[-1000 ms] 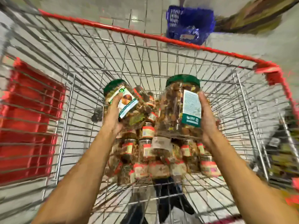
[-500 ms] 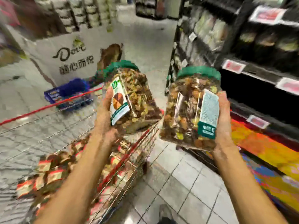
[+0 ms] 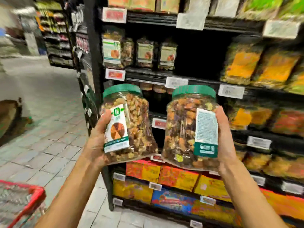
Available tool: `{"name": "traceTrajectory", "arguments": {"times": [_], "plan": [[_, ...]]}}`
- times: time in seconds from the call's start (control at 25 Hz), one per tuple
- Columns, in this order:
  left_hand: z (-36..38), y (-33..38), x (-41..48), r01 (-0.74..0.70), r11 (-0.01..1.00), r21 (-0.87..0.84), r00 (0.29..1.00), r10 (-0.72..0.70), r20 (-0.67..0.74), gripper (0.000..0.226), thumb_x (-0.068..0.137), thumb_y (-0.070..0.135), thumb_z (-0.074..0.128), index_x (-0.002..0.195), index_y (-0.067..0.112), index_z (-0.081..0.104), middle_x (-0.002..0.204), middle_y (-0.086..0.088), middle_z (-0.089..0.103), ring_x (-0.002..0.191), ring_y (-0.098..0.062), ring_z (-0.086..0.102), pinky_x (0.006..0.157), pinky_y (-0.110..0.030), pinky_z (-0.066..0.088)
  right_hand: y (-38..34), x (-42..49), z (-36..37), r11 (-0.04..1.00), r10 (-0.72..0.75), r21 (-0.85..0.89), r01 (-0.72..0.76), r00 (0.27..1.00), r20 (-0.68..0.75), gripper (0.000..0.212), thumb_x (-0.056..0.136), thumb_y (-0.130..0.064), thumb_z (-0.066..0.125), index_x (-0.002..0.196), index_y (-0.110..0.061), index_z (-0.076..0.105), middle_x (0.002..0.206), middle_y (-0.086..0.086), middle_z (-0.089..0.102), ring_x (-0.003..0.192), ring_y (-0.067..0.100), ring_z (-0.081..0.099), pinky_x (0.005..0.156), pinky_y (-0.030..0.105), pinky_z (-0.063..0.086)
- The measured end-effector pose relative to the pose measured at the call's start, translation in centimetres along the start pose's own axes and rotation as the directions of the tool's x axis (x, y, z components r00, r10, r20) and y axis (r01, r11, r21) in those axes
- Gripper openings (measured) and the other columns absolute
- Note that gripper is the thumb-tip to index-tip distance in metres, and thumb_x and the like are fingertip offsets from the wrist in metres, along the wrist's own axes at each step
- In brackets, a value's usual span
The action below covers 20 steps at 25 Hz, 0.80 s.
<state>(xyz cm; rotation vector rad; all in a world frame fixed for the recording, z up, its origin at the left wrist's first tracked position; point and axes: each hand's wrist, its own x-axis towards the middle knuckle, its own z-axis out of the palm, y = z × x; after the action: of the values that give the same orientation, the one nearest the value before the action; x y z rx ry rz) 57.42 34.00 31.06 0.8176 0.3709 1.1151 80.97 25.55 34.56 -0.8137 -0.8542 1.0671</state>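
the left hand (image 3: 97,139) grips the left jar (image 3: 131,125) of mixed nuts, tilted a little. the right hand (image 3: 225,139) grips the right jar (image 3: 185,129), nearly upright, just beside it. both are held up before the shelf (image 3: 148,74). matching jars (image 3: 146,53) stand at 12 o'clock, with a dark gap toward 1 o'clock. neither jar is shelved yet, so placing both looks left to do. the cart (image 3: 32,199) sits at 7 o'clock.

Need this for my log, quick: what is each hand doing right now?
Left hand: grips the left green-lidded jar of mixed nuts.
Right hand: grips the right green-lidded jar of mixed nuts.
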Motion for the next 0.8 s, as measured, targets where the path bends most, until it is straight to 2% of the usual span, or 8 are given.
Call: {"name": "traceTrajectory", "arguments": {"times": [0.08,0.16,0.28,0.4,0.48,0.6,0.68,0.8], "plan": [[1.3,-0.4,1.0,0.056,0.998,0.027,0.998,-0.057,0.039,0.066,0.023,0.046,0.093,0.079,0.015,0.077,0.082,-0.007,0.075,0.071,-0.022,0.072,0.069,-0.045,0.058,-0.5,2.0,-1.6,0.999,0.038,0.018,-0.039,0.999,0.034,0.052,0.091,-0.05,0.033,0.068,-0.033,0.077,0.073,-0.008,0.074,0.065,0.005,0.07,0.052,0.018,0.053],[1.3,-0.9,3.2,0.099,0.995,0.028,0.995,-0.098,-0.024,0.066,0.02,0.044,0.094,0.076,0.013,0.077,0.081,-0.009,0.075,0.07,-0.024,0.072,0.064,-0.044,0.059,0.4,3.8,-2.6,0.999,0.048,0.003,-0.048,0.999,0.015,0.043,0.085,-0.052,0.04,0.071,-0.035,0.077,0.077,-0.008,0.075,0.069,0.006,0.071,0.054,0.019,0.054],[0.2,-1.0,5.5,0.139,0.99,-0.003,0.988,-0.139,-0.061,0.062,0.022,0.042,0.094,0.074,0.012,0.077,0.079,-0.01,0.074,0.067,-0.023,0.072,0.058,-0.039,0.059,2.6,6.2,-3.3,0.995,0.102,-0.008,-0.102,0.995,-0.003,0.042,0.084,-0.053,0.041,0.073,-0.034,0.077,0.079,-0.006,0.075,0.071,0.007,0.071,0.053,0.019,0.054],[-1.0,0.0,7.9,0.144,0.988,0.064,0.989,-0.141,-0.037,0.061,0.022,0.043,0.094,0.072,0.012,0.077,0.077,-0.009,0.074,0.066,-0.022,0.072,0.058,-0.036,0.059,3.5,8.6,-1.9,0.995,0.095,0.01,-0.095,0.995,0.042,0.041,0.079,-0.054,0.042,0.074,-0.035,0.077,0.079,-0.007,0.075,0.071,0.007,0.071,0.054,0.019,0.054],[-2.0,2.2,10.7,0.132,0.976,0.173,0.99,-0.137,0.019,0.053,0.032,0.046,0.091,0.072,0.014,0.077,0.078,-0.008,0.075,0.067,-0.021,0.072,0.06,-0.035,0.059,3.7,11.3,-0.3,0.999,0.035,-0.004,-0.035,0.997,0.072,0.042,0.081,-0.055,0.039,0.076,-0.035,0.077,0.081,-0.008,0.075,0.074,0.006,0.071,0.056,0.019,0.055],[-1.8,6.8,15.7,0.082,0.959,0.271,0.989,-0.113,0.099,0.034,0.063,0.045,0.069,0.078,0.016,0.078,0.085,-0.008,0.075,0.072,-0.02,0.073,0.064,-0.036,0.06,2.1,15.8,2.9,0.999,-0.046,-0.013,0.048,0.991,0.128,0.042,0.085,-0.056,0.042,0.087,-0.031,0.077,0.092,-0.004,0.075,0.084,0.011,0.071,0.063,0.024,0.056],[-0.8,9.5,18.9,0.083,0.954,0.288,0.982,-0.127,0.138,0.033,0.069,0.043,0.063,0.078,0.015,0.078,0.085,-0.008,0.075,0.072,-0.02,0.073,0.063,-0.036,0.059,0.4,18.4,4.6,0.999,-0.049,-0.003,0.049,0.993,0.105,0.041,0.083,-0.055,0.05,0.091,-0.024,0.076,0.098,0.003,0.074,0.088,0.017,0.071,0.065,0.03,0.057],[0.9,12.6,23.9,0.122,0.916,0.381,0.971,-0.191,0.147,0.033,0.068,0.044,0.066,0.074,0.014,0.078,0.082,-0.008,0.075,0.071,-0.02,0.072,0.062,-0.037,0.059,-2.2,22.4,6.4,0.999,0.018,-0.037,-0.014,0.995,0.101,0.042,0.075,-0.054,0.057,0.087,-0.018,0.077,0.095,0.007,0.074,0.085,0.021,0.072,0.067,0.037,0.058]]}}
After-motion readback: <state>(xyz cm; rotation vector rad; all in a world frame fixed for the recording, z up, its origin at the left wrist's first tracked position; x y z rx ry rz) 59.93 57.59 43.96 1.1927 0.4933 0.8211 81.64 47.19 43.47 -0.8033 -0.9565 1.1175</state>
